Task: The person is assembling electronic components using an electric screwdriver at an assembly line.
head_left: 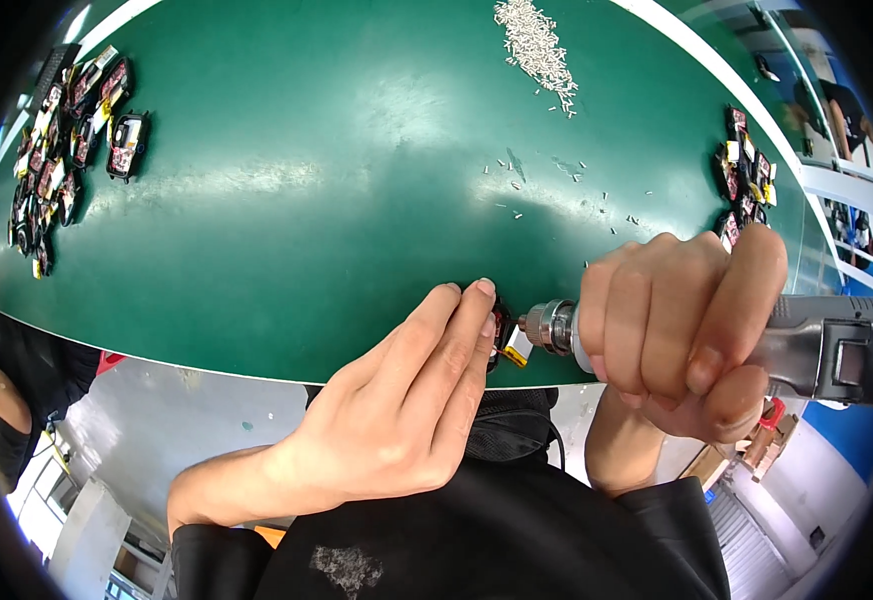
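Note:
My right hand (672, 325) is wrapped round a grey electric screwdriver (812, 345), held nearly level with its silver collar pointing left. The tip meets or nearly meets a small dark electronic unit (501, 322) at the table's near edge; whether it touches a screw cannot be seen. A yellow and white tab (516, 354) sticks out from the unit. Laid over the unit's left side is my left hand (397, 405), its fingers close together and stretched forward, gripping it. These fingers hide most of the unit.
On the green table (287, 250), a heap of small silvery screws or pins (537, 50) lies at the far side, with loose ones scattered nearer. Several black-cased units (52, 170) pile up at left, more units (745, 175) at right. Another person (32, 370) sits at left.

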Available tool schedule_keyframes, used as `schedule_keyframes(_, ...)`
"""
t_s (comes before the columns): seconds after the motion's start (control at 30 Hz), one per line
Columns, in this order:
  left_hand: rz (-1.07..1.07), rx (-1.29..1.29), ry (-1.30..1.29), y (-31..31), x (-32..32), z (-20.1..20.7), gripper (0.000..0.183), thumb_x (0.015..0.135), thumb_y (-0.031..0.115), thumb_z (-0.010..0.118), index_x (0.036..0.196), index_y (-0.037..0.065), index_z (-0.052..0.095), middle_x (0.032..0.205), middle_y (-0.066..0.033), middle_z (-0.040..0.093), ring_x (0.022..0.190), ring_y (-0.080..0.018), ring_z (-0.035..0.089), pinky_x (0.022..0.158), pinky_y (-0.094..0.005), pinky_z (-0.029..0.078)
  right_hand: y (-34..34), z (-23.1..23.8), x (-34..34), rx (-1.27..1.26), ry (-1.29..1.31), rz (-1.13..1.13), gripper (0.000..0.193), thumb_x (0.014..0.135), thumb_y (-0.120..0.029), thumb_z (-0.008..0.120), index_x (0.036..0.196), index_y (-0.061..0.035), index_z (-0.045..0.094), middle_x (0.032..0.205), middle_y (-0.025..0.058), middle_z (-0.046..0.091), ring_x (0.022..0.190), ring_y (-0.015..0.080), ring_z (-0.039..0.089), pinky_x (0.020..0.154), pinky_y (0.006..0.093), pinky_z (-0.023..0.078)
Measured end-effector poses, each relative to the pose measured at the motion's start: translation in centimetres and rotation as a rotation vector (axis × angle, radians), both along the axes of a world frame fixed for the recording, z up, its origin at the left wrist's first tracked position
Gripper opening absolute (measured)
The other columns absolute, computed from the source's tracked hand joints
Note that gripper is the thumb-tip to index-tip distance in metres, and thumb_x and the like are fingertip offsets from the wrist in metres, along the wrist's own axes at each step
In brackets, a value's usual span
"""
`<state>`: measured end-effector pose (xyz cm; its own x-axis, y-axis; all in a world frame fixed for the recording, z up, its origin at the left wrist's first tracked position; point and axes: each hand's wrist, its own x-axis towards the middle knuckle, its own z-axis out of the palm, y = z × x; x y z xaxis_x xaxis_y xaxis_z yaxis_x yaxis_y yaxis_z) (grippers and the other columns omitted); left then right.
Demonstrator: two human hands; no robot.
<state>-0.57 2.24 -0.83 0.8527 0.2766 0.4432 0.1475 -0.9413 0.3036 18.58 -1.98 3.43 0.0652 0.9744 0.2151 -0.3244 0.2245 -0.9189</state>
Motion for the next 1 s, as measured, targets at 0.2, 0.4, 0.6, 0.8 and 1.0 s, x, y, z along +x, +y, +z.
schedule_keyframes(0.2,-0.07,-0.045,0.172,0.6,-0.7,1.5,0.038,0.063,-0.004,0.062,0.098,-0.017,0.059,0.111,-0.0268,0.057,0.097,-0.0361,0.057,0.075,-0.0389,0.055,0.5,-0.2,-0.5,0.043,0.053,0.029,0.026,0.086,-0.023,0.07,0.081,-0.0083,0.048,0.054,-0.003,0.05,0.042,0.01,0.047,0.047,0.0248,0.041)
schedule_keyframes(0.4,-0.111,-0.021,0.147,1.4,-1.9,2.6,0.034,0.067,0.001,0.064,0.098,-0.012,0.062,0.11,-0.0213,0.059,0.1,-0.0311,0.058,0.082,-0.0357,0.053,1.4,-0.6,0.6,0.436,0.38,0.282,0.027,0.077,-0.014,0.078,0.069,-0.0067,0.053,0.051,0.0033,0.057,0.04,0.0117,0.052,0.044,0.0248,0.045)
schedule_keyframes(0.6,0.603,0.113,0.039,9.4,-7.8,4.0,0.045,0.076,-0.002,0.064,0.12,0.001,0.057,0.123,-0.0146,0.056,0.109,-0.0338,0.054,0.095,-0.0409,0.043,-3.6,0.0,3.6,0.371,0.653,-0.117,0.024,0.085,-0.013,0.067,0.072,-0.0082,0.047,0.045,0.0025,0.051,0.035,0.0109,0.049,0.042,0.0229,0.044)
schedule_keyframes(0.8,0.959,0.27,0.269,14.8,-11.5,1.9,0.05,0.089,0.01,0.057,0.135,0.001,0.042,0.141,-0.0199,0.039,0.13,-0.037,0.035,0.107,-0.0445,0.028,-5.6,-2.8,2.4,0.213,0.687,-0.211,0.025,0.09,-0.02,0.062,0.077,-0.0096,0.043,0.046,-0.0009,0.045,0.036,0.0093,0.045,0.041,0.024,0.04)
schedule_keyframes(1.0,0.558,-0.009,0.092,8.3,-2.6,3.4,0.035,0.077,-0.004,0.065,0.112,0.001,0.06,0.115,-0.0154,0.056,0.103,-0.0326,0.055,0.088,-0.0388,0.045,-6.7,-5.6,1.3,0.085,0.836,-0.178,0.021,0.091,-0.023,0.055,0.083,-0.0091,0.043,0.051,-0.0015,0.042,0.042,0.0111,0.044,0.051,0.0279,0.04)
